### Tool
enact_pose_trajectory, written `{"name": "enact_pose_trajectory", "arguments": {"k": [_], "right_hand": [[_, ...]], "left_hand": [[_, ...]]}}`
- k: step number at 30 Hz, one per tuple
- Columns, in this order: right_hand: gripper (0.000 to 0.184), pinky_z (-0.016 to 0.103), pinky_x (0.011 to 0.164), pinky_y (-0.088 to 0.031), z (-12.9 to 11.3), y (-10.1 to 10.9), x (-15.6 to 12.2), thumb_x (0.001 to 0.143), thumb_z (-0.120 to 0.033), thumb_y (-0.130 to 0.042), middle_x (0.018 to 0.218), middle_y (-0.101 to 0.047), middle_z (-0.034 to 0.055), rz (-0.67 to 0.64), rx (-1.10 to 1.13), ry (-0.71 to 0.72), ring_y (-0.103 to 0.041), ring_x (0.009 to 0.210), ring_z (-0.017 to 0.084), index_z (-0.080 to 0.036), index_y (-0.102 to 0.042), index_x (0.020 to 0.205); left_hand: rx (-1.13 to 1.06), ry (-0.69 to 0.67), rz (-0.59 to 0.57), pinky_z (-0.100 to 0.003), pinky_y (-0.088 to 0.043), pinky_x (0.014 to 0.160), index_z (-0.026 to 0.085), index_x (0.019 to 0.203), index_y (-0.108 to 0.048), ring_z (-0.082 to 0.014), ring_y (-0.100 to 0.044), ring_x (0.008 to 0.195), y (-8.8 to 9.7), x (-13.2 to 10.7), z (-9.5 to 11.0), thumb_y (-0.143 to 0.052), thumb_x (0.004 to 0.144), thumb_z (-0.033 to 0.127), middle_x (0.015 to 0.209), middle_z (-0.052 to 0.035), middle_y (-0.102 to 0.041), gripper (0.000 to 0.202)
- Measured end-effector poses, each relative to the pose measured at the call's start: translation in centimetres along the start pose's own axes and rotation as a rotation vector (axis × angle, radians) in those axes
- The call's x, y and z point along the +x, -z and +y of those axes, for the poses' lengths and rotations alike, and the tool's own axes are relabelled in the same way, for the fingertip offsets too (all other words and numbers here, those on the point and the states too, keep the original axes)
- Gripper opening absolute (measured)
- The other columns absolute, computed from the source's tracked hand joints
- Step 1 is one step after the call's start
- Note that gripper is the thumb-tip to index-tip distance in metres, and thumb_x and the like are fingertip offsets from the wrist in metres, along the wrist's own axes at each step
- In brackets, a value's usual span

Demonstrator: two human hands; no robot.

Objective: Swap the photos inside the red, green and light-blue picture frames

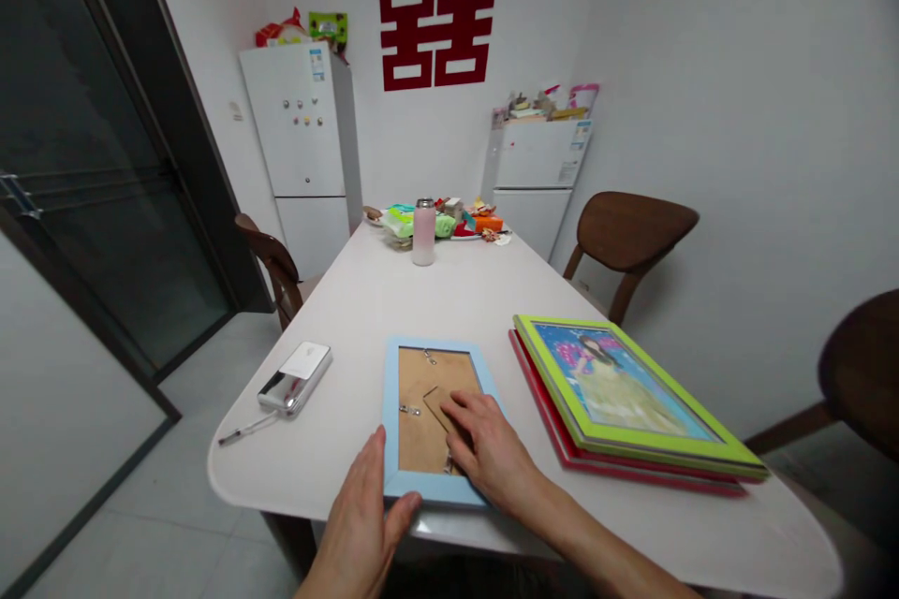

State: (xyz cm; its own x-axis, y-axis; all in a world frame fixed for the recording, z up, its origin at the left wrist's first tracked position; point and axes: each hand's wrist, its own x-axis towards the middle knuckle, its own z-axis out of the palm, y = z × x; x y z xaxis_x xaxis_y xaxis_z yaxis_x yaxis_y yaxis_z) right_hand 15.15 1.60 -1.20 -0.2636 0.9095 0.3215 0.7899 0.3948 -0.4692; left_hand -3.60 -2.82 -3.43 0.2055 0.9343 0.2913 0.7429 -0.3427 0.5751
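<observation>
A light blue picture frame point(391, 412) lies face down on the table, its brown backing board point(414, 445) facing up. Small metal clips point(409, 410) and a stand flap point(436, 401) show on the board. My left hand point(358, 510) holds the frame's near left corner, fingers straight along the side and thumb over the near edge. Across the right part of the board lies my right hand point(492, 449), with bent fingers beside the flap and thumb near the lower clip point(448, 462). Whatever is under its fingertips is hidden.
Right of the frame, a green picture frame point(667, 449) is stacked on a red one point(544, 412). A silver device point(295, 379) with a strap lies left. Farther back stand a pink bottle point(423, 234) and packets point(484, 223). Wooden chairs point(625, 229) flank the white table point(351, 328).
</observation>
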Motion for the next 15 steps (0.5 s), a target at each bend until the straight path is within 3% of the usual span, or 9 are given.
{"name": "enact_pose_trajectory", "arguments": {"k": [9, 15], "right_hand": [[0.034, 0.038, 0.087, -0.034, -0.34, 0.03, 0.09, 0.07, -0.014, -0.044, 0.108, -0.052, 0.0128, -0.049, -0.062, -0.032, -0.043, 0.1, 0.023, -0.013, -0.055, 0.103], [0.032, 0.034, 0.086, -0.035, -0.52, 0.2, 0.27, 0.072, -0.013, -0.043, 0.106, -0.053, 0.0114, -0.078, -0.068, -0.039, -0.045, 0.098, 0.021, -0.014, -0.056, 0.101]], "left_hand": [[0.273, -0.175, 0.031, -0.045, -0.04, 0.087, 0.006, 0.121, -0.03, -0.0292, -0.041, 0.111, -0.98, -0.34, -0.83, -0.046, 0.077, 0.026, 0.12, -0.0233, -0.043, 0.051], [0.241, -0.113, -0.074, -0.043, -0.037, 0.091, 0.007, 0.122, -0.032, -0.0271, -0.037, 0.114, -0.29, -0.14, -0.6, -0.046, 0.077, 0.026, 0.124, -0.0212, -0.039, 0.051]]}}
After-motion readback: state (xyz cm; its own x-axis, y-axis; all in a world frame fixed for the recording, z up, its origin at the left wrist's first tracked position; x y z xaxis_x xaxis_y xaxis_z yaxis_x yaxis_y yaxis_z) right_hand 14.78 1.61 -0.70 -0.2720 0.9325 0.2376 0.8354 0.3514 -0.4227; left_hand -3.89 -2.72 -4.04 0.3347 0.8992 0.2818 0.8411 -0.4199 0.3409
